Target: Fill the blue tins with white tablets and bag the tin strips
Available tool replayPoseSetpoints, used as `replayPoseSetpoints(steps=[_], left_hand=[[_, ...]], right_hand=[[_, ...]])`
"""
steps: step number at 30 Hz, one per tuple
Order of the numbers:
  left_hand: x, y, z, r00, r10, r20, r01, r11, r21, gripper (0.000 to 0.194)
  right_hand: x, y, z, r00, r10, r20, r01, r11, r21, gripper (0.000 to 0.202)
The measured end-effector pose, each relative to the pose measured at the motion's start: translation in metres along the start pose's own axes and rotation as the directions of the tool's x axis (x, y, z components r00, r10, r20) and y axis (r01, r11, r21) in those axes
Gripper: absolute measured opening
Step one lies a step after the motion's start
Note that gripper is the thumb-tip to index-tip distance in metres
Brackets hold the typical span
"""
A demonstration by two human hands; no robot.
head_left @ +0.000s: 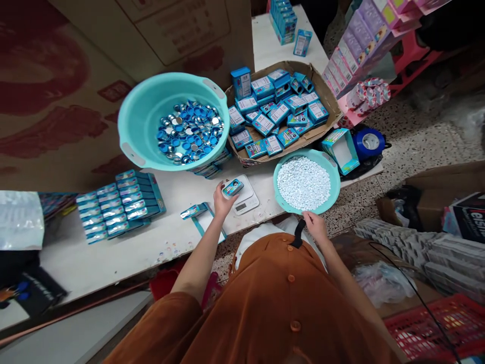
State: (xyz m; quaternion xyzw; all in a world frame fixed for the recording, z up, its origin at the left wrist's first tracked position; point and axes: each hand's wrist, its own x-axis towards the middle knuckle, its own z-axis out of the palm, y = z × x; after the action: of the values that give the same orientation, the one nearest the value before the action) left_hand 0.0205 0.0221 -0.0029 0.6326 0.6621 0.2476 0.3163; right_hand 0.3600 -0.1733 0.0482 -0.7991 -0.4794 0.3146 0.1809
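My left hand grips a small blue box with a dark round opening, held over a white digital scale. My right hand is at the near rim of a turquoise basin, its fingers closed. What they hold, if anything, is hard to make out; a black strap hangs just below them. Small white pellets fill that basin. Left of the scale, an open display carton has one blue box at its edge.
A large turquoise tub contains round blue-and-silver caps. Beside it, a cardboard tray is heaped with blue boxes. Filled display cartons stand at the left. A blue tape roll lies right, near an empty carton.
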Motion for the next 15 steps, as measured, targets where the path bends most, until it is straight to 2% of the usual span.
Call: replayPoseSetpoints(steps=[7,11,15], left_hand=[[-0.056,-0.023,-0.025,0.994,-0.107,-0.003,0.107,0.994,-0.013,0.080],[-0.081,-0.037,-0.034,0.990,-0.142,-0.022,0.141,0.990,-0.028,0.076],[-0.093,-0.045,-0.042,0.985,-0.170,-0.023,0.169,0.985,-0.032,0.071]], right_hand=[[0.002,0.002,-0.005,0.994,0.105,-0.040,-0.107,0.994,-0.030,0.052],[0.001,0.000,-0.001,0.994,0.099,-0.044,-0.101,0.994,-0.041,0.051],[-0.003,-0.008,0.007,0.997,0.063,-0.034,-0.064,0.997,-0.052,0.051]])
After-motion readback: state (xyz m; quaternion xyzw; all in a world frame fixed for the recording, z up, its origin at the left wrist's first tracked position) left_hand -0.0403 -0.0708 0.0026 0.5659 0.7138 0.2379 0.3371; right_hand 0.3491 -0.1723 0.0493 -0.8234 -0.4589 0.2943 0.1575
